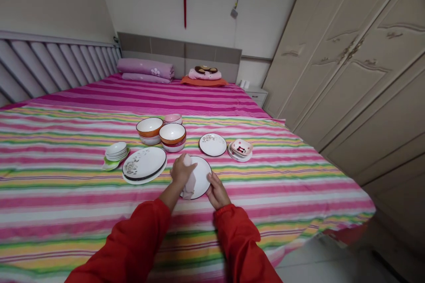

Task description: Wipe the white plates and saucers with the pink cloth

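Observation:
A white plate [202,177] with a dark rim is held just over the striped cloth. My right hand [217,191] grips its right edge, thumb on top and fingers around the rim. My left hand [182,170] presses a pale greyish-pink cloth [189,188] against the plate's left side. Behind this plate lies another white plate [213,144] with a floral pattern. To the left are stacked oval plates [144,163], the upper one flower-patterned.
Orange and white bowls [172,132] are stacked behind my hands. Small white dishes [116,150] stand at far left on a green leaf-shaped dish. A square patterned dish [242,147] sits on plates at right. The striped cloth [299,194] covers the bed's near part.

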`<state>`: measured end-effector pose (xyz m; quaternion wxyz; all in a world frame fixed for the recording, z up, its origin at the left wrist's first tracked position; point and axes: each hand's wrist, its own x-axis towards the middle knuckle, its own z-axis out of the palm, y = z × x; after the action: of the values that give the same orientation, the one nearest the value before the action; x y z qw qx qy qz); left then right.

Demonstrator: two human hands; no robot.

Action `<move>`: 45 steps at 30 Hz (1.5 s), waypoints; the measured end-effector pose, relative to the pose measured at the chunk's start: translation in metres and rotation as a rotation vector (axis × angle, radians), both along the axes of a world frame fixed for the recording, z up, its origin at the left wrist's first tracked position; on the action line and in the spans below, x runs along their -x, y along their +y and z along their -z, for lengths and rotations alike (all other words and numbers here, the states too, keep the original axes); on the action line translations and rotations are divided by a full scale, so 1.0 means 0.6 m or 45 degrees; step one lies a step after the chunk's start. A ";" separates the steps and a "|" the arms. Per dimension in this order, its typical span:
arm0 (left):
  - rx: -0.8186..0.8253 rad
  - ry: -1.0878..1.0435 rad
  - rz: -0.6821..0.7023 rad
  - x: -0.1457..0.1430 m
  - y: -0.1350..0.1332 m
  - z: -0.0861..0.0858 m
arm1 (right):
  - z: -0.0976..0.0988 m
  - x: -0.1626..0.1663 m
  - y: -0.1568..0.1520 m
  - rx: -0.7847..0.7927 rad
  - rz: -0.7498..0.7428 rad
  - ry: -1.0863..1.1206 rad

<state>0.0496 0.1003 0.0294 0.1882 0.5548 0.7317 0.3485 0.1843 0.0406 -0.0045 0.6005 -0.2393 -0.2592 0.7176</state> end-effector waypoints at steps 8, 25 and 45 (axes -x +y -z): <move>0.069 -0.117 -0.120 -0.001 0.015 0.010 | 0.000 0.001 0.000 0.021 0.008 -0.003; 0.045 0.054 -0.048 -0.003 0.004 0.007 | -0.004 0.001 -0.001 0.047 0.010 0.005; -0.384 0.814 1.047 0.030 -0.148 0.066 | 0.007 0.003 0.003 0.033 0.063 0.021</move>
<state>0.0314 0.0116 -0.0105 -0.0047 0.8946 0.4167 0.1611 0.1824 0.0423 -0.0085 0.6169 -0.2475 -0.2390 0.7078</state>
